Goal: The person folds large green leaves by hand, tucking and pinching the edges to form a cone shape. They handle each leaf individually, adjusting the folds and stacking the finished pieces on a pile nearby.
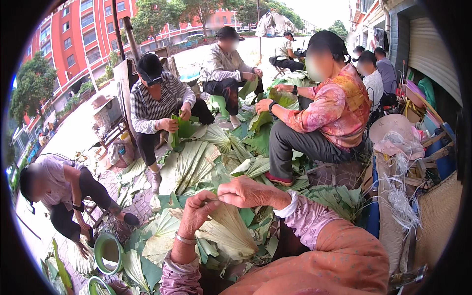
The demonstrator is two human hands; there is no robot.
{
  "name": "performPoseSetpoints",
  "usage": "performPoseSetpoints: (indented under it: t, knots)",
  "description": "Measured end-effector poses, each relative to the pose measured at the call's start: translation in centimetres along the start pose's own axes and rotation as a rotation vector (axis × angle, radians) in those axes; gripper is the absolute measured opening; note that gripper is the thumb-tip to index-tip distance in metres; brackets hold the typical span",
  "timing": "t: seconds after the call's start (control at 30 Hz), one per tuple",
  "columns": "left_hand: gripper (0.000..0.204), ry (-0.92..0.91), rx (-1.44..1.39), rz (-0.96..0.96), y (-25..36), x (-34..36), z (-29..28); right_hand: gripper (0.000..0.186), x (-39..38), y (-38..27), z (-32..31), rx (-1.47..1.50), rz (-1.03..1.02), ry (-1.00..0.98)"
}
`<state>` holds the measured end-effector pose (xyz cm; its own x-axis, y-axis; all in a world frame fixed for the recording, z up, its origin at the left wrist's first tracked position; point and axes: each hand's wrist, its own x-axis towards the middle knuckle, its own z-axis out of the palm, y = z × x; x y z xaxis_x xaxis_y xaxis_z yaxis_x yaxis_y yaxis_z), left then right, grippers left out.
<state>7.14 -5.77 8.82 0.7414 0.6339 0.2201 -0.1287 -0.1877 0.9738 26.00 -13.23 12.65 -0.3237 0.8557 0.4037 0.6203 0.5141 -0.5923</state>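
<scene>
My left hand (198, 212) and my right hand (242, 191) meet at the fingertips above the leaf pile, both closed in a pinch. A small bit of green leaf shows between the fingers; most of it is hidden by them. Just below hangs or lies a large pale, pleated lotus leaf (228, 233), its upper end passing behind my left hand. Whether that pale leaf joins the green bit I cannot tell. Around my knees spreads a heap of green and dry lotus leaves (194, 164).
Co-workers sit around the heap: one in stripes (164, 105) across, one in a pink patterned shirt (324, 108) at right, one bending (64, 182) at left. Green buckets (108, 253) stand lower left. A wooden cart with plastic strands (403, 191) is at right.
</scene>
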Motion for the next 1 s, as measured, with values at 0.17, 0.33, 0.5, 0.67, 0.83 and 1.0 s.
performPoseSetpoints:
  t: [0.17, 0.33, 0.5, 0.67, 0.83, 1.0]
  knots:
    - [0.005, -0.039, 0.130, -0.047, -3.2, 1.3, 0.1, 0.013, -0.7, 4.6, 2.4, -0.044, 0.037, -0.006]
    - [0.012, -0.028, 0.463, 0.055, -6.3, 1.8, 0.2, 0.013, -1.3, 6.5, 4.0, -0.118, 0.180, -0.081]
    - [0.009, 0.061, 0.505, 0.048, -7.3, 1.3, -0.1, 0.013, -0.9, 7.1, 4.8, -0.062, 0.182, -0.051]
    - [0.009, 0.056, 0.472, 0.064, -6.8, 2.0, 0.8, 0.017, -1.2, 9.2, 4.9, 0.102, 0.207, -0.006]
    - [0.011, 0.051, 0.496, 0.100, -7.2, 1.3, 0.0, 0.015, -0.4, 9.3, 5.1, 0.190, 0.252, -0.060]
    - [0.026, 0.044, 0.315, -0.098, -6.6, 1.4, -0.6, 0.018, 0.0, 9.9, 5.9, 0.089, 0.198, -0.039]
